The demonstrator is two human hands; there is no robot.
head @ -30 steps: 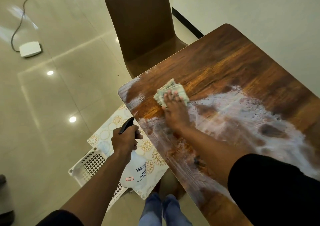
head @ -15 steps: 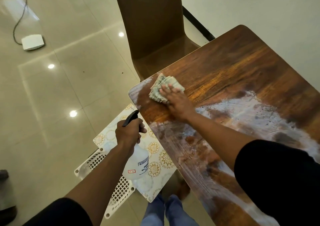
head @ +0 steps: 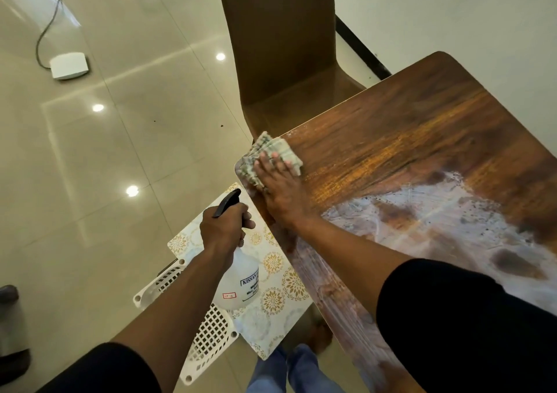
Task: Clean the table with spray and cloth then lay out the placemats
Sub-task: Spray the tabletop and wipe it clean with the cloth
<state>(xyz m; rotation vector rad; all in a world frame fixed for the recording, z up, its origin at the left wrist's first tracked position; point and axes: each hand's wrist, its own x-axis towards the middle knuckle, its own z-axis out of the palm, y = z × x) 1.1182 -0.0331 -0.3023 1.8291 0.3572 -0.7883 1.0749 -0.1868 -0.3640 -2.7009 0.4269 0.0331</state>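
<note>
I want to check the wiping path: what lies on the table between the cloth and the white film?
In the head view, only bare brown table lies between the cloth and the white film; the right hand pressing the cloth borders that stretch.

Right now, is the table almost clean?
Partly. The far wood of the table looks wiped. The right hand presses the cloth at the corner; the left hand grips the spray bottle. White smears remain, and the placemats wait on the basket.
</note>
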